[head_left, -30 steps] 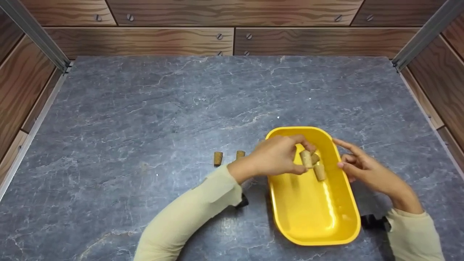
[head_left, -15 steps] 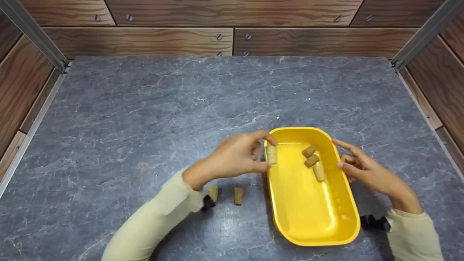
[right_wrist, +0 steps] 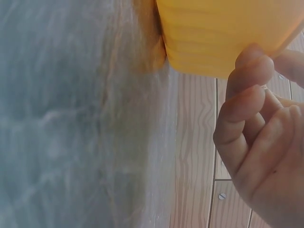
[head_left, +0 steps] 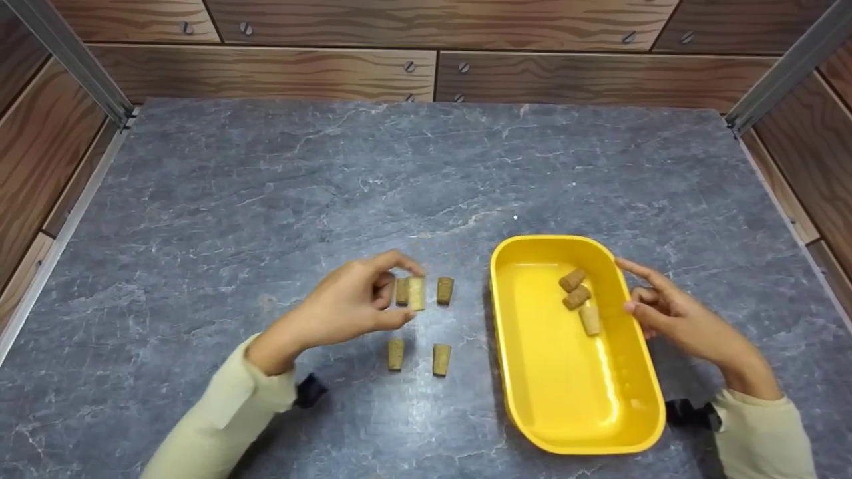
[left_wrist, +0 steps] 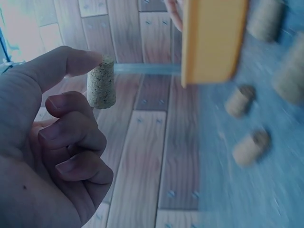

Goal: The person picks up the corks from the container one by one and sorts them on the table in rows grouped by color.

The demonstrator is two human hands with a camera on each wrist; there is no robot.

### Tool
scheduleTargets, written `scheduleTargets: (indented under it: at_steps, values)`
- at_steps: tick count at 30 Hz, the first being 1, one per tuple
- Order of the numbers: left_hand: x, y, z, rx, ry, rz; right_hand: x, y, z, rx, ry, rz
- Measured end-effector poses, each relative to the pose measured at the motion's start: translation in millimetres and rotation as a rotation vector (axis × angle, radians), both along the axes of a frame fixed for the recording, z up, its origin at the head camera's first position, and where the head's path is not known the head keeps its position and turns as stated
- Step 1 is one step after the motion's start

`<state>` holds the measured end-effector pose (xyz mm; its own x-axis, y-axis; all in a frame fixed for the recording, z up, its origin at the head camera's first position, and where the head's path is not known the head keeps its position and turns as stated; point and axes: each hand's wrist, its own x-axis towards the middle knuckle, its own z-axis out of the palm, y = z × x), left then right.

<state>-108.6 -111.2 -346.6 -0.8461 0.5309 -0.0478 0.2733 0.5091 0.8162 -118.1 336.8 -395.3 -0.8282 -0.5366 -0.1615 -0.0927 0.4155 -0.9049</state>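
My left hand [head_left: 349,299] pinches a pale tapered cork [head_left: 416,293] between thumb and forefinger, raised above the table. In the left wrist view, this cork [left_wrist: 101,84] is upright with speckled sides. Behind it in the head view, another cork [head_left: 401,291] is partly covered, with one more cork [head_left: 444,291] to its right. Nearer the front lie a left cork [head_left: 395,354] and a right cork [head_left: 441,359]. My right hand [head_left: 685,326] holds the right side of the yellow tub [head_left: 509,386], thumb at the rim, fingers along the outer wall [right_wrist: 204,42].
Three corks lie inside the tub near its right wall, two brown ones [head_left: 572,280] and a paler one [head_left: 590,320]. The grey marbled table [head_left: 319,179] is bordered by wood-patterned panels [head_left: 266,72] and metal corner posts [head_left: 86,73].
My left hand has carried the cork out of the tub and leftward over the corks on the table. My right hand and the tub stay in place.
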Motion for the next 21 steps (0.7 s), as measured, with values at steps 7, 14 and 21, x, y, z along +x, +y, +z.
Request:
scheduleTargets:
  at_steps: [7, 14, 21]
  values:
    - [7.7, -27, -15.7, -0.083, -0.016, 0.032, 0.3, 0, -0.1, 0.012, 0.040, -0.019]
    - [16.2, -40, -33.9, -0.167, -0.074, 0.053, 1.3, 0, -1.1, 0.021, 0.054, -0.026]
    - [25.6, -54, -48.3, -0.242, -0.065, 0.040, 2.5, -1, -2.2, 0.040, 0.048, -0.034]
